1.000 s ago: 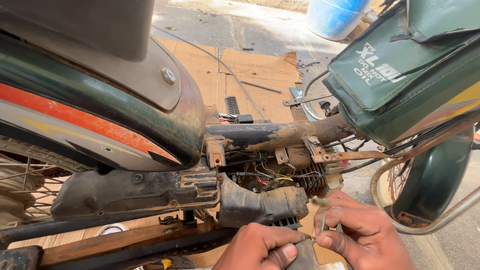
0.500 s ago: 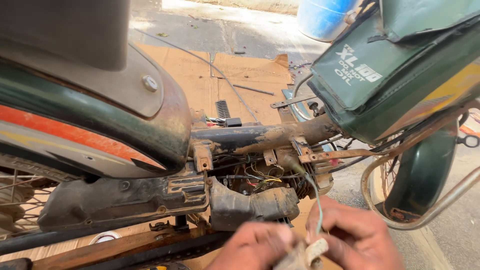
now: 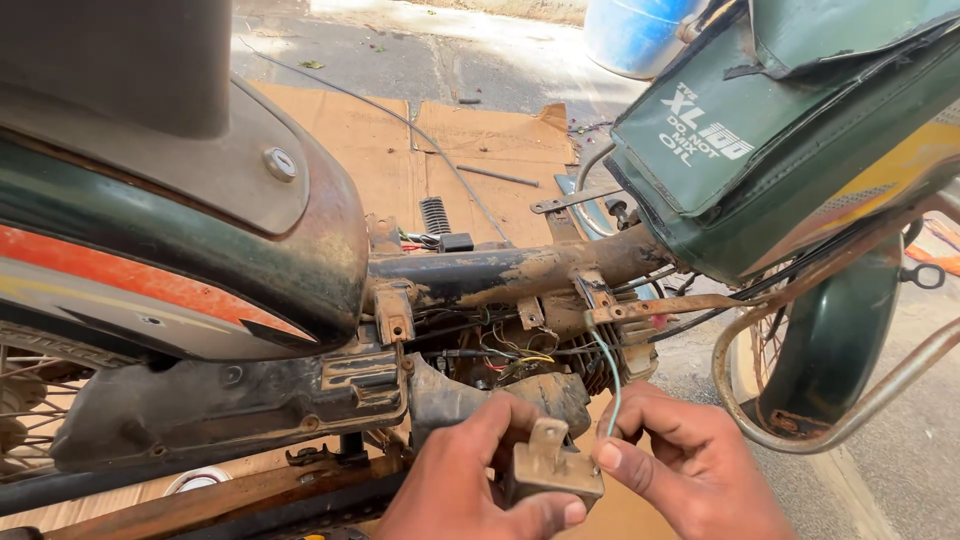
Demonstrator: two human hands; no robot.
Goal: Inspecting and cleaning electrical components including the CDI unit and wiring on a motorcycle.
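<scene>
My left hand (image 3: 470, 485) grips a small dirty rectangular electrical unit (image 3: 553, 470) with an upright mounting tab, low in the view. My right hand (image 3: 690, 470) pinches a thin pale green wire (image 3: 612, 385) just right of that unit. The wire rises to the rusty frame bracket (image 3: 640, 307) of an old moped. Above the hands sits a tangle of coloured wires (image 3: 515, 355) under the muddy frame tube (image 3: 510, 272). Both hands are in front of the dark engine casing (image 3: 240, 400).
A green and orange fuel tank (image 3: 170, 250) fills the left. A dark green bag (image 3: 760, 130) hangs at upper right over a curved rusty guard rail (image 3: 830, 400). Cardboard sheets (image 3: 400, 150) lie on the ground behind, with a blue barrel (image 3: 635, 35) beyond.
The hands have lifted the small unit into view, tab upward. My right hand has shifted to pinch the green wire. The camera has moved slightly closer.
</scene>
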